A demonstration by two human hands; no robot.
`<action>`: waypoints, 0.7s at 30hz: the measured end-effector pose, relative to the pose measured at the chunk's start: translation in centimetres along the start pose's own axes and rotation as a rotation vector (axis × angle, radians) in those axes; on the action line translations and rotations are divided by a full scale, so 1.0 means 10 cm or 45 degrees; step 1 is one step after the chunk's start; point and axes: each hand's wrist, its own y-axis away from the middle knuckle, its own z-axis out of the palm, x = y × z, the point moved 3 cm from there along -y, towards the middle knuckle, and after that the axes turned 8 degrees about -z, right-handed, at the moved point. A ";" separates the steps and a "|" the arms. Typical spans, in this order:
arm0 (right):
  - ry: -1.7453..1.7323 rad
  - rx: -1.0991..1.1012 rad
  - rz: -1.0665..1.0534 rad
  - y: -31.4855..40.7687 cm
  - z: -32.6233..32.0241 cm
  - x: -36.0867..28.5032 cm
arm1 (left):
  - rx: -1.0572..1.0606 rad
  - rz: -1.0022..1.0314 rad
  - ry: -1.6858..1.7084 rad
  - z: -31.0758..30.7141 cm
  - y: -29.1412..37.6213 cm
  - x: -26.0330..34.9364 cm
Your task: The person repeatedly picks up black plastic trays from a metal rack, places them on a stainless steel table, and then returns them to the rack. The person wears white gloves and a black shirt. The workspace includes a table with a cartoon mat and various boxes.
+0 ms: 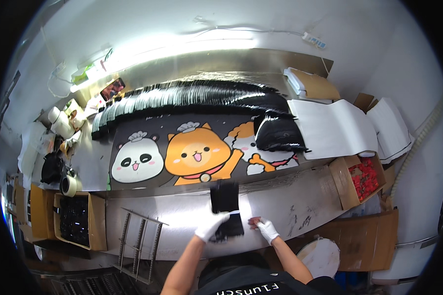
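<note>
My left hand (211,225), in a white glove, holds a flat black strip-like bundle (225,199) with a narrow white band near its middle; motion blurs it. My right hand (264,228), gloved in white with bare fingertips, is just right of the bundle; whether it holds something small is unclear. Beyond both hands lies a dark mat (162,182) printed with cartoon animals. A long fanned row of thin black pieces (192,97) runs along the mat's far side, and a shiny black stack (280,132) rests on its right end.
A cardboard box of black pieces (99,221) and a metal rack (138,243) are on the left. On the right are a box of small red pieces (336,177) and white sheets (336,127). A tape roll (71,185) and phone (113,88) are at the left.
</note>
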 end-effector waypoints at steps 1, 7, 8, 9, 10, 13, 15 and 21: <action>-0.045 0.011 0.004 0.01 -0.11 -0.02 | 0.075 0.168 0.012 0.05 -0.20 0.47; 0.064 0.125 -0.004 -0.07 -0.65 -0.34 | 0.405 0.035 -1.250 0.61 -1.83 2.22; 0.042 0.159 -0.012 -0.10 -0.72 -0.30 | 0.363 0.032 -1.312 0.74 -2.10 2.21; 0.022 0.187 -0.017 -0.13 -0.78 -0.27 | 0.324 0.023 -1.371 0.83 -2.33 2.18; -0.022 0.199 -0.037 -0.19 -0.82 -0.24 | 0.209 -0.031 -1.257 0.83 -2.52 2.12; 0.036 0.186 -0.141 -0.39 -0.83 -0.59 | 0.195 0.058 -0.791 0.71 -2.57 1.93; 0.158 0.272 -0.294 -0.56 -0.71 -1.25 | 0.414 0.296 -0.589 0.64 -2.51 1.59; 0.582 0.116 -0.820 -1.71 -0.25 -2.25 | 0.463 0.603 -0.793 0.74 -2.20 1.33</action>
